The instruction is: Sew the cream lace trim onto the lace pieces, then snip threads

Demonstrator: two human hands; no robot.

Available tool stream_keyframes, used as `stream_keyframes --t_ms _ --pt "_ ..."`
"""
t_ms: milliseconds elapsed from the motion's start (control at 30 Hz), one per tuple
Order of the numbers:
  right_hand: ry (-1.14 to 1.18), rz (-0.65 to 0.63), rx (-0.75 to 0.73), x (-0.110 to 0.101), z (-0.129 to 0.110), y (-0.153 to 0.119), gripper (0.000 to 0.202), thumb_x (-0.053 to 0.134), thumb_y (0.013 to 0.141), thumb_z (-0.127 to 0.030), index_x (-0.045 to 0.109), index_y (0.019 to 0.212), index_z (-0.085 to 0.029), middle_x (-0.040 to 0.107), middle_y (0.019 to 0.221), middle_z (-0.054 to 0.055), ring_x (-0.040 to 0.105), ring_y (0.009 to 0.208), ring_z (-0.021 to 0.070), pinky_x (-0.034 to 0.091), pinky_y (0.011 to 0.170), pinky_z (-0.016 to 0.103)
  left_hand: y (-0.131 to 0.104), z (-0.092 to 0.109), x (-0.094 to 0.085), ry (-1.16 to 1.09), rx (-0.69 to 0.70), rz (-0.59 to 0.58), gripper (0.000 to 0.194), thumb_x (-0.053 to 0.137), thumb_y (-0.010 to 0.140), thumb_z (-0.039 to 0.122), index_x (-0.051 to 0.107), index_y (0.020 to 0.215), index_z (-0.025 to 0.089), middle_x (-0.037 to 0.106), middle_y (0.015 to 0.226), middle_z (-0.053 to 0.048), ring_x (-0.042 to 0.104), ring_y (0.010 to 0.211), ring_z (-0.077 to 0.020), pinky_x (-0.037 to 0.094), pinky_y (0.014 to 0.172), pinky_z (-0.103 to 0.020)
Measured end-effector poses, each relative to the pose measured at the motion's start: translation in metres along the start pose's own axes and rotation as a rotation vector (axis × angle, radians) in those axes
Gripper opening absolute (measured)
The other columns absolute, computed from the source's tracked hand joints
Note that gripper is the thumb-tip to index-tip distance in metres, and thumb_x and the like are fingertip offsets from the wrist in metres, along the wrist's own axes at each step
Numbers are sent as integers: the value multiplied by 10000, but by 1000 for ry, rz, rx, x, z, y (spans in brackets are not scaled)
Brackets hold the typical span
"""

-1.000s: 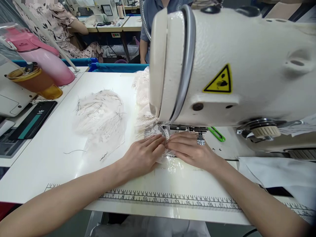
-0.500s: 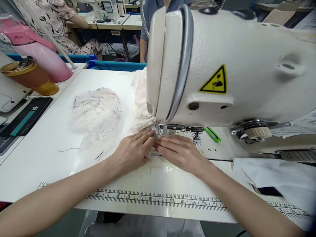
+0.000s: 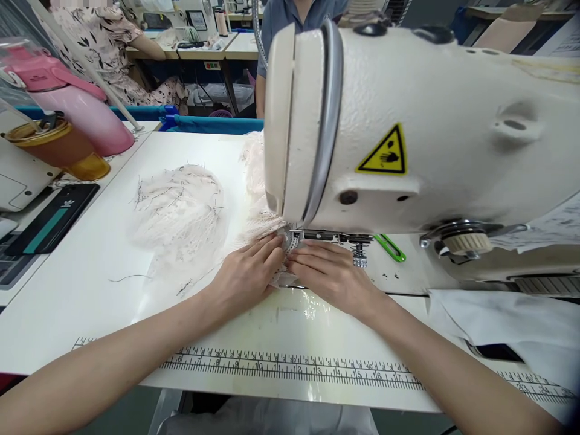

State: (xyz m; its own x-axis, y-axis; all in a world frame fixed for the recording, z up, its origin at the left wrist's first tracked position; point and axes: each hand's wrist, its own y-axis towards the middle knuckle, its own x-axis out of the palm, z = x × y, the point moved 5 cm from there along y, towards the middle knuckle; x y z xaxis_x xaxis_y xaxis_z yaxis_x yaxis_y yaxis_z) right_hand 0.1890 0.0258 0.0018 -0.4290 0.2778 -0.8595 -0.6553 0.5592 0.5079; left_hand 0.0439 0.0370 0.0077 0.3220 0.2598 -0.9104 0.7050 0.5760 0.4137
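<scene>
A pale pink piece of lace fabric [image 3: 259,208] lies bunched at the head of the sewing machine [image 3: 362,121], its front edge running under the needle area. My left hand [image 3: 249,266] presses the fabric from the left, fingers together and fingertips close to the presser foot. From the right, my right hand [image 3: 333,275] holds the fabric's edge, its fingers closed and almost meeting the left fingertips. The needle itself is hidden behind the machine head. Left of my left hand rests a second pile of pale lace [image 3: 181,211] with loose dark threads.
A green thread snipper [image 3: 389,248] lies behind my right hand. White cloth [image 3: 507,326] covers part of a dark object at right. At left are a phone [image 3: 54,220], a brown cup [image 3: 58,148] and a pink bottle [image 3: 77,103]. Two people are beyond the table [image 3: 113,290].
The view has shifted slightly, so the machine appears a little lower and further left. Both hands stay at the fabric; the right fingers sit slightly closer to the presser foot.
</scene>
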Motion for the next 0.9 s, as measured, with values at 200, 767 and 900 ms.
stream_keyframes --t_ms 200,767,900 --pt "37 -1 23 -3 5 0 195 529 925 -150 685 991 -246 736 990 -9 664 939 130 538 883 293 1 1 1 17 4 -12 195 439 860 109 567 1007 99 649 1207 -169 642 1113 -268 590 873 -376" --pt "53 -6 59 -4 19 -4 213 483 935 -145 684 995 -179 718 1103 41 671 996 154 562 836 283 -1 2 4 26 84 -28 365 428 961 240 586 1262 109 615 1292 -101 583 1201 -273 547 966 -421" --pt "20 18 87 -8 20 -5 200 511 926 -172 681 1025 -206 717 1105 46 673 977 152 540 798 264 -1 2 5 17 99 -32 366 429 971 258 582 1277 128 617 1290 -101 573 1217 -250 517 1008 -406"
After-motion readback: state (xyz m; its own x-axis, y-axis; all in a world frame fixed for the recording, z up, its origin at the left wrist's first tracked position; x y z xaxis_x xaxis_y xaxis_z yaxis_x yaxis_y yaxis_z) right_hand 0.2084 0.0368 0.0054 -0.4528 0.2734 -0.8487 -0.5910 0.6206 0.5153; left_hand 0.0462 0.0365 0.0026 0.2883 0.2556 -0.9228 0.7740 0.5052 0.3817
